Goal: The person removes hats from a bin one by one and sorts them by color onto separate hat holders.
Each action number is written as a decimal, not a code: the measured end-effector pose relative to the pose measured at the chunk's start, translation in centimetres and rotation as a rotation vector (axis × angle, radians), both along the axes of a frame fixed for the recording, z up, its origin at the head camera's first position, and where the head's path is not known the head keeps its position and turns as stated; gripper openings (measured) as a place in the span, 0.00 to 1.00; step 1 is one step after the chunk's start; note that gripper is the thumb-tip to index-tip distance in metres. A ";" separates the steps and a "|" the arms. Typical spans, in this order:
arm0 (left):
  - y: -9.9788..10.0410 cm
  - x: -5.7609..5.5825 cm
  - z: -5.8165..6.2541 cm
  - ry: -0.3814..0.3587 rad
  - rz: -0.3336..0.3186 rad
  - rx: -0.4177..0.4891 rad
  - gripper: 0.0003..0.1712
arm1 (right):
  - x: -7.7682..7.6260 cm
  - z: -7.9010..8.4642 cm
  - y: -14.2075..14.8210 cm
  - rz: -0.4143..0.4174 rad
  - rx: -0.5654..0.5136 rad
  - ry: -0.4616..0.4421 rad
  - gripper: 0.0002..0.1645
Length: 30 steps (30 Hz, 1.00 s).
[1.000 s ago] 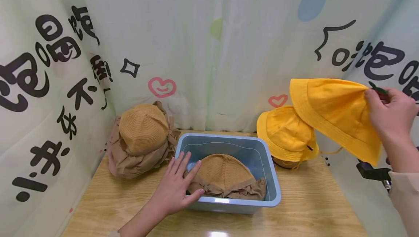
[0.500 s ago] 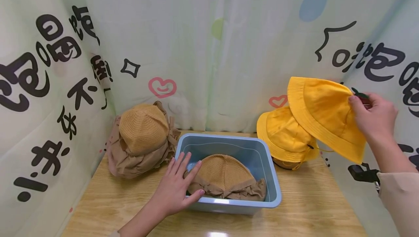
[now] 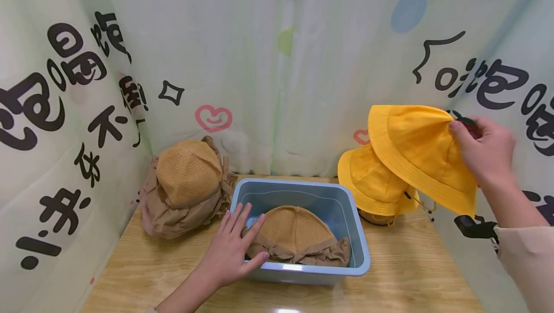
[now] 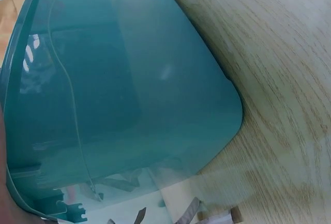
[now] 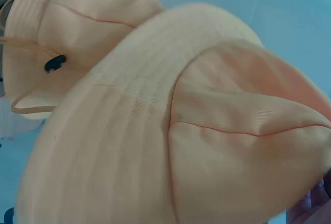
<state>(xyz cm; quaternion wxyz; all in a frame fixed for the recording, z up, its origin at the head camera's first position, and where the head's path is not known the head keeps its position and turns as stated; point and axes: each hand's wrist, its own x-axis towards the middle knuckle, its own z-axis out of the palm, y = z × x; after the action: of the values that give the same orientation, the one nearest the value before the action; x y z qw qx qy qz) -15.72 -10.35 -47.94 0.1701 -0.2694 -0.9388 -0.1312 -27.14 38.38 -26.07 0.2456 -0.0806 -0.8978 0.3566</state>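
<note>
Way down into tub (image 3: 298, 196) free along far wall; tan hat (image 3: 296, 230) fills near part. Left hand (image 3: 233, 250) blocks near-left corner. Hat pile (image 3: 186, 185) hems left, rear yellow hat (image 3: 371, 178) right.

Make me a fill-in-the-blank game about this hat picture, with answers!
1. The hand holding up a hat is the person's ____ one.
2. In the head view, that hat is coloured ____.
3. There, the bin is coloured ____.
4. There, the tan hat outside the bin is to the bin's ____.

Missing words: right; yellow; blue; left.
</note>
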 end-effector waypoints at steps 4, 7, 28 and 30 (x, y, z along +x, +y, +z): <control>-0.1 0.0 0.0 0.003 0.000 0.008 0.44 | -0.4 -1.0 0.1 -0.004 0.128 0.014 0.32; -0.1 0.0 0.0 0.001 0.001 0.004 0.44 | -0.8 -1.5 0.3 -0.024 0.154 -0.009 0.34; -0.1 0.0 -0.2 0.003 0.000 -0.008 0.44 | -1.9 1.2 -1.5 -0.201 -0.114 0.181 0.17; -0.1 0.0 -0.1 -0.002 0.001 -0.003 0.44 | -2.1 1.2 -1.6 -0.192 -0.083 0.197 0.22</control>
<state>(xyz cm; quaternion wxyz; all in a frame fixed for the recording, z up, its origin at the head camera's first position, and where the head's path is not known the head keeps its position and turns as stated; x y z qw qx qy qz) -15.73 -10.48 -48.04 0.1690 -0.2691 -0.9392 -0.1300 -29.22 36.78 -24.83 0.3621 -0.1410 -0.8419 0.3745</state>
